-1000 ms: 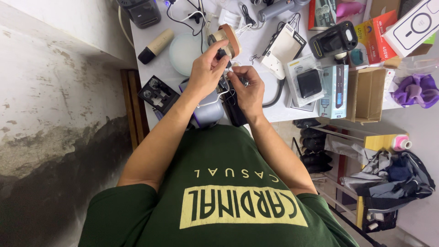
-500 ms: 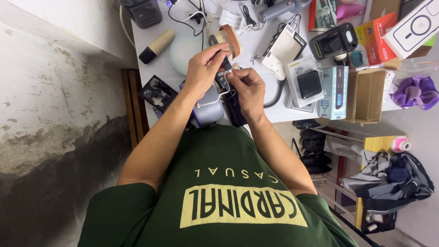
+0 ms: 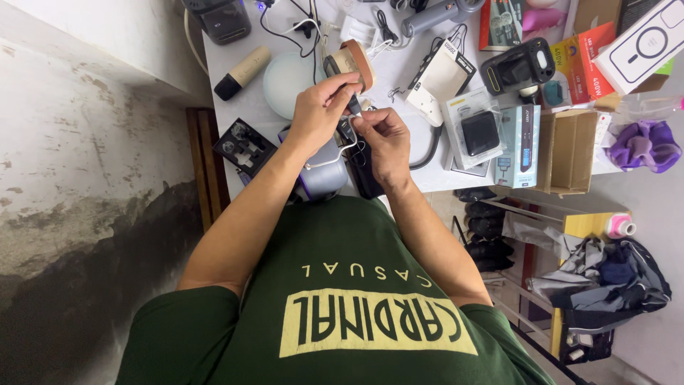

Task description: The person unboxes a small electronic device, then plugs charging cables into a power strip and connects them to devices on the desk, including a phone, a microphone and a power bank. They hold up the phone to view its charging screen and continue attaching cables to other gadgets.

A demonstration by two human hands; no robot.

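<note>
Cable (image 3: 335,151) — white, looping over the desk (image 3: 399,75) — sits pinched in our right hand (image 3: 385,142), while our left hand (image 3: 320,110) fingers grip what looks like a dark plug (image 3: 352,102) to steady it.

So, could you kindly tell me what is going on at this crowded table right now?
A person in a dark green T-shirt works with both hands close together above the white table. The left hand pinches a small black plug-like piece, and the right hand grips a thin white cable that loops below. Under them sits a rounded grey and purple device. Boxed gadgets lie to the right.
</note>
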